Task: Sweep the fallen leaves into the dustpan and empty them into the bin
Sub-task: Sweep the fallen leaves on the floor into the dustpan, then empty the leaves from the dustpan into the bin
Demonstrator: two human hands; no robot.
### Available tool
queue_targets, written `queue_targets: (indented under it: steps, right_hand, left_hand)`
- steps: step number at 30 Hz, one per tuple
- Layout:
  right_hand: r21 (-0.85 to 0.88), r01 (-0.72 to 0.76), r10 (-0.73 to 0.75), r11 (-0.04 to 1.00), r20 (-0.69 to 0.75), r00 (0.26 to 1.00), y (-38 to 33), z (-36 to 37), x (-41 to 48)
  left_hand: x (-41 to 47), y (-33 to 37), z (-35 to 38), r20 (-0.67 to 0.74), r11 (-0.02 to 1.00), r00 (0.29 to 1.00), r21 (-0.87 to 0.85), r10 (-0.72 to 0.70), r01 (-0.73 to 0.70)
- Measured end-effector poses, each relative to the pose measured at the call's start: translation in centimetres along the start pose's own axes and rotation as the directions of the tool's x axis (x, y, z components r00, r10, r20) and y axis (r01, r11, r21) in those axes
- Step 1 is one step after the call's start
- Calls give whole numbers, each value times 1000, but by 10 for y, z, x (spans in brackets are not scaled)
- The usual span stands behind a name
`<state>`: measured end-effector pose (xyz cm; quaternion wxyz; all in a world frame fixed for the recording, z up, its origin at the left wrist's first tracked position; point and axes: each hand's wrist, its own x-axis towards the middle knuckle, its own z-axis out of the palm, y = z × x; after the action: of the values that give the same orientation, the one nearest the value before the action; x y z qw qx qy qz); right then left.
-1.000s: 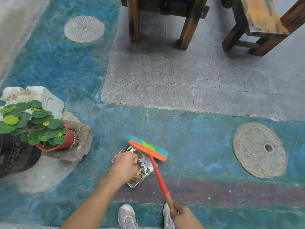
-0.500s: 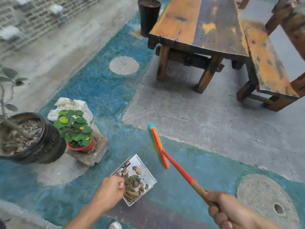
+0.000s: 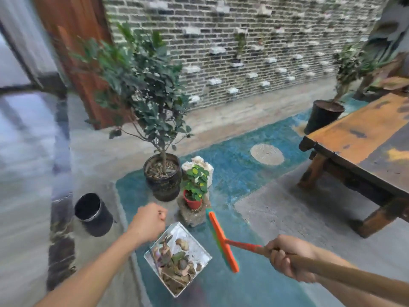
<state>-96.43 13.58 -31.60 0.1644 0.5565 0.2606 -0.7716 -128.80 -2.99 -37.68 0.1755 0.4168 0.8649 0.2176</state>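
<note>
right hand (image 3: pixel 287 258) clenched on broom (image 3: pixel 223 242) handle, head lifted off the floor. left hand (image 3: pixel 148 222) fisted on dustpan (image 3: pixel 177 262) handle, fingers closed; pan full of leaves (image 3: pixel 174 264), held low. bin (image 3: pixel 93 214) beyond, left, well apart. risk: tilting the pan in transit spills leaves short of the bin.

Left side of the scene smeared by motion blur, the doorway (image 3: pixel 33 63) and floor (image 3: pixel 24 151) there unreadable. Dustpan (image 3: pixel 177 258) handle hidden under the left hand (image 3: pixel 148 222). Broom (image 3: pixel 223 242) shaft cut off at the right edge. Tabletop (image 3: pixel 365 138) and far-right plant (image 3: pixel 349 69) cropped by the right edge. Bin (image 3: pixel 93 214) contents too dark to tell.
</note>
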Motion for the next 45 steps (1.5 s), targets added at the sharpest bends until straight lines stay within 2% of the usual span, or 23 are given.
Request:
queue_targets:
  steps: [6,12,21,28,31,38,42,45]
  right_hand:
    - [-267,120,-128,956,-13,992,-36,95,-12]
    - [-427,239,-260,872,9,966,-68,196,-3]
    - [-411,322,-229,853,260,938,-131,316,9]
    - [-499,369,-294,784,224,929,-162,370,38]
    - [-526,386,-300,757,245,922,-188,388,68]
    - [-607,318,-206,728,249,946,-269,423,126]
    - [-623,339,-214,705,269,939,-310,438,152]
    - [-684,354,-211,637,287,934,-346,451,198]
  left_hand:
    - [-44,-17,-111,-220,995,971,-36,-99,93]
    - [-61,-55,-186,-336,974,915,-101,-223,201]
    - [-18,-115,-290,-437,969,876,38,-204,245]
    - [18,-169,-328,-487,955,852,109,-191,276]
    - [41,-195,-338,-498,944,837,99,-227,315]
    - [113,-231,-347,-513,922,827,157,-229,353]
    - [146,-250,-347,-501,898,811,138,-301,418]
    - [181,-277,-344,-491,860,788,136,-372,491]
